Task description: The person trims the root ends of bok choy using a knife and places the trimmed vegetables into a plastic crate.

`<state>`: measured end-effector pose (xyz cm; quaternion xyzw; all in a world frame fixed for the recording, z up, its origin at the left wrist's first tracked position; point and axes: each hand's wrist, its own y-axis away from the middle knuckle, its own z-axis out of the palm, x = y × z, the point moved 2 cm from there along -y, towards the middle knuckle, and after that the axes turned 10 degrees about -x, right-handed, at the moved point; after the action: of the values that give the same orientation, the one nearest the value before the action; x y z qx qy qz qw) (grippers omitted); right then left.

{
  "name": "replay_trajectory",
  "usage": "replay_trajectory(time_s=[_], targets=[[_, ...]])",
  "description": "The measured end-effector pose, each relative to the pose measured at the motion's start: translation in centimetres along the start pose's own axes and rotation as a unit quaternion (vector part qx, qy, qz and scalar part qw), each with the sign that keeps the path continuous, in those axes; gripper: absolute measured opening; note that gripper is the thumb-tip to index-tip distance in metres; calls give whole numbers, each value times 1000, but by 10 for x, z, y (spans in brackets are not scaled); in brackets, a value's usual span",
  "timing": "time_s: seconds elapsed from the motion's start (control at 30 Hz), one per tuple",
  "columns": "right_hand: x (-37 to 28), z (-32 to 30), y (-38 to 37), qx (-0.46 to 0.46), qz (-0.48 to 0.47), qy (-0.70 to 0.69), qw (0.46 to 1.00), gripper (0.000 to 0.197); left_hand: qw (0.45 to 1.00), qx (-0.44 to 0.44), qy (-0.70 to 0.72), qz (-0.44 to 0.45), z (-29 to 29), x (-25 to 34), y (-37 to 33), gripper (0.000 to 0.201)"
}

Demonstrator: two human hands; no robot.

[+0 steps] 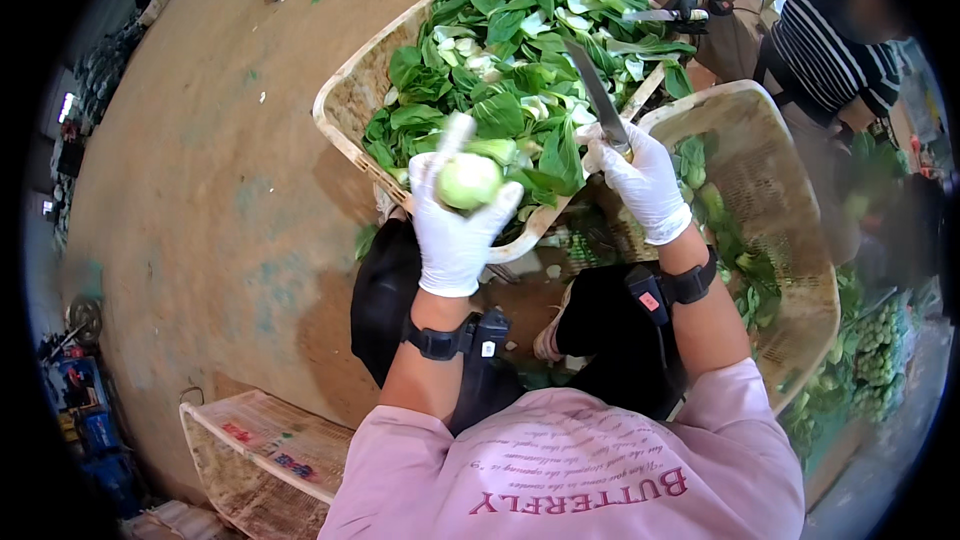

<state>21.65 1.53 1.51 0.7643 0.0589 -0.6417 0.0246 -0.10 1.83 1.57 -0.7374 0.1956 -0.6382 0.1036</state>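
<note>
1. You are above a brown, dusty floor that fills the left of the frame, marked with faint greenish stains; small blue items crowd the far lower left, too small to tell.
2. The head of leafy greens sits near the middle of the frame, its rounded, pale green base toward you, smooth and glossy.
3. Your left hand, in a white glove, grips that head from below; one raised finger is blurred.
4. Your right hand, also gloved white, is closed around the handle of a knife, its blade slanting toward the upper left, apart from the head.
5. Count three pale plastic crates: one heaped with loose leaves at upper centre, one holding greens at right, one at lower left.
6. Count two knives: yours and a second knife held at upper right by a co-worker in a striped top.
7. Count two black wristbands, one on each of your forearms.
</note>
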Motion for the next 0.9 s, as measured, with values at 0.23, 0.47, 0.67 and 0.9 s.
replay_trajectory(time_s=[0.23,0.47,0.67,0.9], targets=[[-7,2,7,120,-43,-76,989,18,913,87,397,-42,-29,-17,-9,58],[-30,-12,33,83,-173,137,972,29,868,-138,475,-44,46,3,-15,82],[0,-62,149,214,-47,-43,975,44,917,-256,286,-110,95,24,14,102],[21,-245,434,662,41,-3,748,28,871,-284,304,-263,93,-19,12,64]])
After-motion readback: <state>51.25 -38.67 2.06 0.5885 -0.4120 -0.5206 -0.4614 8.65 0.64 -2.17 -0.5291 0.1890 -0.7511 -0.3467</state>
